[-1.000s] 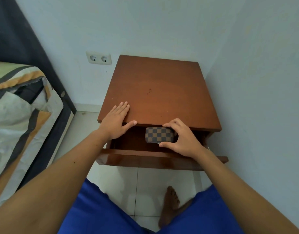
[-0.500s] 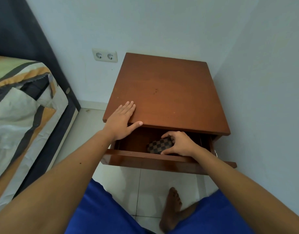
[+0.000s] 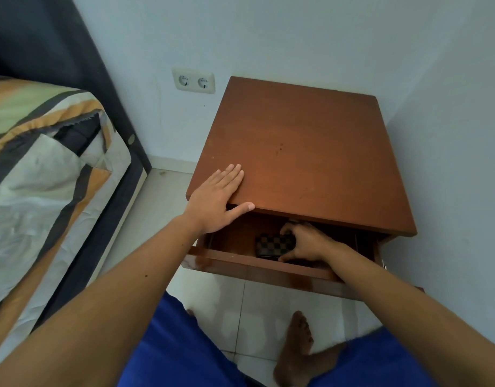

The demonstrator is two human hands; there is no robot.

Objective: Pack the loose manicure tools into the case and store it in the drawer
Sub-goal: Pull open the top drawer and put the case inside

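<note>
Checkered case (image 3: 272,243) inside open drawer (image 3: 257,265), right hand (image 3: 306,243) gripping its right end, left hand (image 3: 215,201) flat on nightstand (image 3: 310,152)

1. The case (image 3: 272,243) is small and flat, with rounded corners and a checkered pattern of dark brown and grey squares. It looks closed; its near edge appears as a dark line. It lies flat inside the open drawer, around the middle, with its long side going left to right. Its right end is covered by the right hand (image 3: 306,243), so only the left part shows.

2. The drawer (image 3: 240,262) is of glossy reddish-brown wood. It is pulled out partly from under the top board. The inside is dark and in shadow, and its back part is hidden by that board.
</note>
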